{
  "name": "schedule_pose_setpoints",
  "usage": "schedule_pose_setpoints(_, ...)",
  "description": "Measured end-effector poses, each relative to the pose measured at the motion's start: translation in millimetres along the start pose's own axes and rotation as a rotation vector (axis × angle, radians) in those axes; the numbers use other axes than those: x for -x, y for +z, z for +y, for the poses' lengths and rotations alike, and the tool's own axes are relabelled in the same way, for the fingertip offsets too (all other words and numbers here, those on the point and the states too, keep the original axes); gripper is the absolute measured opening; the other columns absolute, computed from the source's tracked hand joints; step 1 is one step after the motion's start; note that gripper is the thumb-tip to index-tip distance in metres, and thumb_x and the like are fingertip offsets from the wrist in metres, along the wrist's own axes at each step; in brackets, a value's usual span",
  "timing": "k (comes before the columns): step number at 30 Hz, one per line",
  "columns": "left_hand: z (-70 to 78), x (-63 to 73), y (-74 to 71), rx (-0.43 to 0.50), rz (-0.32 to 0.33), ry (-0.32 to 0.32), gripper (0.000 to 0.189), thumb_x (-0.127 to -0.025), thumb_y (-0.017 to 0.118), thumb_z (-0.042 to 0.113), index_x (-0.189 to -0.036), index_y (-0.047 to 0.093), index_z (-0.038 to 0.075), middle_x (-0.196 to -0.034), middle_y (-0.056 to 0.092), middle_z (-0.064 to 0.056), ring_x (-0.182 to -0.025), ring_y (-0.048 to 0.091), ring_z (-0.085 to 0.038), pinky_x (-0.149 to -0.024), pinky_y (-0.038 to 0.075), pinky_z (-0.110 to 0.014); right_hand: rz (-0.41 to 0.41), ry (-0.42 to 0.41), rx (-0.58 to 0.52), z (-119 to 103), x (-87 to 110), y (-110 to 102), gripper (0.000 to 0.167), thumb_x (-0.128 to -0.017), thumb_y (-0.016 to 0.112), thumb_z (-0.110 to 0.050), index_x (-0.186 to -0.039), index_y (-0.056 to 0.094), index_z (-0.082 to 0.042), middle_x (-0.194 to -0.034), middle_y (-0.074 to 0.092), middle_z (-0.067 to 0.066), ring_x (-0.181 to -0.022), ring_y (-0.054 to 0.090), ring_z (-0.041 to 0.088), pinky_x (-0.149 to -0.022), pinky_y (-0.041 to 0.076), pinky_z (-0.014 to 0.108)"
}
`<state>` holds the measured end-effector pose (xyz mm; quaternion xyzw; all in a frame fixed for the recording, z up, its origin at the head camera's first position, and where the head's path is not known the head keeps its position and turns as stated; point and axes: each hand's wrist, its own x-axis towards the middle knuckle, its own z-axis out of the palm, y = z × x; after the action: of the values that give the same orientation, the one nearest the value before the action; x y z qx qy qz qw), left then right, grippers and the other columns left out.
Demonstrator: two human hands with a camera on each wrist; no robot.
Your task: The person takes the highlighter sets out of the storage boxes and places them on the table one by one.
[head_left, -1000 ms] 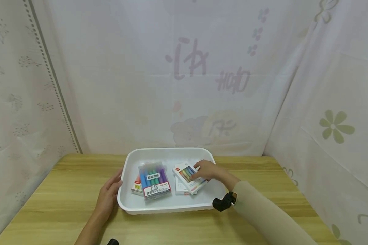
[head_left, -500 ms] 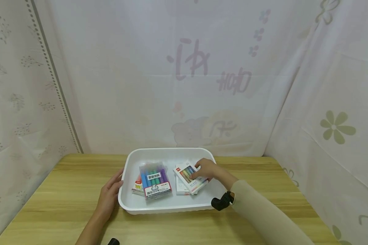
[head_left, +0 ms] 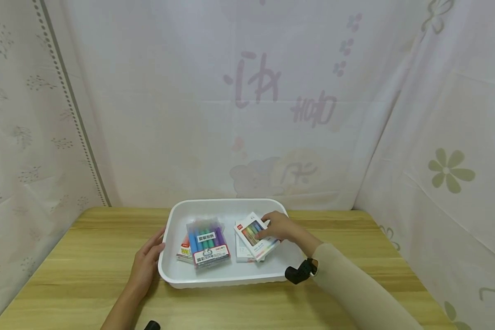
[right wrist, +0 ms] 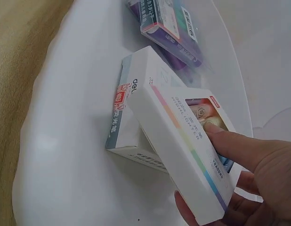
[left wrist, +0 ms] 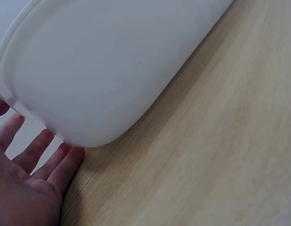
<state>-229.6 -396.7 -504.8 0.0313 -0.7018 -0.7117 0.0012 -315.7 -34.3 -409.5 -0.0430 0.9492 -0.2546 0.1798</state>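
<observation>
My right hand [head_left: 281, 228] pinches a white box of highlighters [right wrist: 183, 146], thumb over its window and fingers around the far side. Colored pens show through that window. The box sits tilted across a second white box [right wrist: 136, 108], which lies in the white tray [head_left: 231, 279] and is partly covered. My left hand [head_left: 145, 266] rests at the tray's left side; in the left wrist view its extended fingers [left wrist: 42, 146] touch the outer wall. A clear pack of blue, green and purple markers [head_left: 208, 243] lies in the tray's left half.
Beneath the marker pack, an orange-and-white box [head_left: 184, 251] is mostly hidden. The tray stands on a wood-grain table [head_left: 86, 256]. Behind the table hangs a printed pale curtain [head_left: 181, 114], and more curtain encloses both sides.
The highlighter box in my right hand has turned a little and its far end has risen slightly. The left hand, tray and marker pack stay put.
</observation>
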Motion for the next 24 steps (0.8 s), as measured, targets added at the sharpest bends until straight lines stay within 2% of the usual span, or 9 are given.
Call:
schedule_pose_setpoints(10,-2.0,-0.7,-0.8,-0.001,0.000,0.005,0.050,-0.107,0.043,0.022,-0.157,0.039,0.016,-0.158,0.041,-0.020,-0.109,0.057,0.015,-0.088,0.052,-0.014,0.074,-0.066,-0.093,5,0.8,1,0.065,-0.081,0.085,-0.018,-0.139,0.060,-0.003,-0.092,0.064,0.009,-0.075,0.057,0.016,-0.059,0.047,0.024)
schedule_pose_setpoints(18,-1.0,-0.2,-0.6,0.007,-0.002,-0.008,0.050,-0.107,0.043,0.022,-0.157,0.038,0.017,-0.159,0.041,-0.020,-0.109,0.057,0.016,-0.088,0.052,-0.013,0.132,-0.061,-0.211,15,1.7,-1,0.066,-0.080,0.086,-0.016,-0.139,0.061,-0.004,-0.101,0.067,0.012,-0.078,0.063,0.016,-0.062,0.052,0.023)
schedule_pose_setpoints(24,-2.4,-0.7,-0.7,0.000,0.001,0.002,0.050,-0.108,0.043,0.025,-0.157,0.039,0.017,-0.159,0.040,-0.021,-0.110,0.056,0.017,-0.089,0.051,-0.012,0.138,-0.054,-0.242,26,7.8,-13,0.067,-0.082,0.084,-0.016,-0.141,0.057,-0.003,-0.105,0.065,0.016,-0.078,0.064,0.017,-0.064,0.055,0.025)
